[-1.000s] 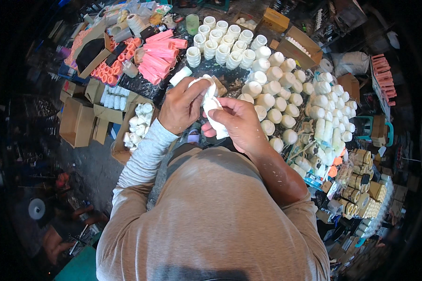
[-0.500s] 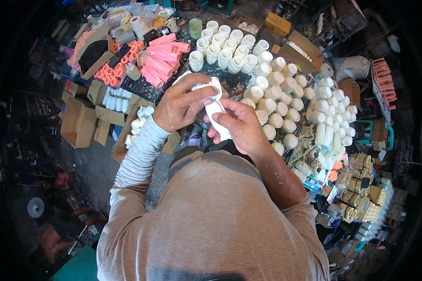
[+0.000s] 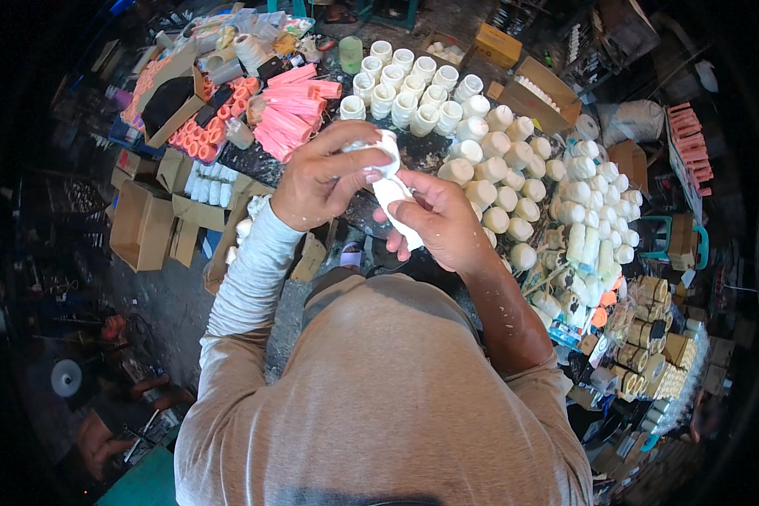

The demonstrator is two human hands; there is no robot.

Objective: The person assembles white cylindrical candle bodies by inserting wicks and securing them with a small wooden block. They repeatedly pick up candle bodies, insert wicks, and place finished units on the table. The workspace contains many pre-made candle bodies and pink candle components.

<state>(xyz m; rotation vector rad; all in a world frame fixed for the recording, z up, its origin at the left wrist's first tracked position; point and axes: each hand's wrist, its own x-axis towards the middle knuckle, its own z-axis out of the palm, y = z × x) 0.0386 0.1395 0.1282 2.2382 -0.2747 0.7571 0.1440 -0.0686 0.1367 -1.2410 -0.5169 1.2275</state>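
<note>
In front of my chest, both hands are raised and close together over the table edge. My left hand [image 3: 325,177] curls its fingers and thumb around a white rounded piece [image 3: 386,152], which is partly hidden by them. From that piece a white cloth-like strip [image 3: 394,202] hangs down to my right hand [image 3: 447,223], which pinches it between thumb and fingers. Whether the strip and the rounded piece are joined I cannot tell. Beyond my hands stand rows of white open-topped cups [image 3: 405,105]. To their right are several off-white rounded pieces [image 3: 497,169].
Bundled pink tubes [image 3: 291,114] lie at the far left of the table. Cardboard boxes [image 3: 143,223] stand on the floor at left. A large heap of white pieces [image 3: 590,202] lies at right, with stacked cream-coloured parts [image 3: 645,329] nearer. Another person's limbs [image 3: 101,434] show at lower left.
The far end of the white material above my left hand no longer shows. My left hand has tilted slightly and my right hand has shifted a little to the right, both keeping their hold.
</note>
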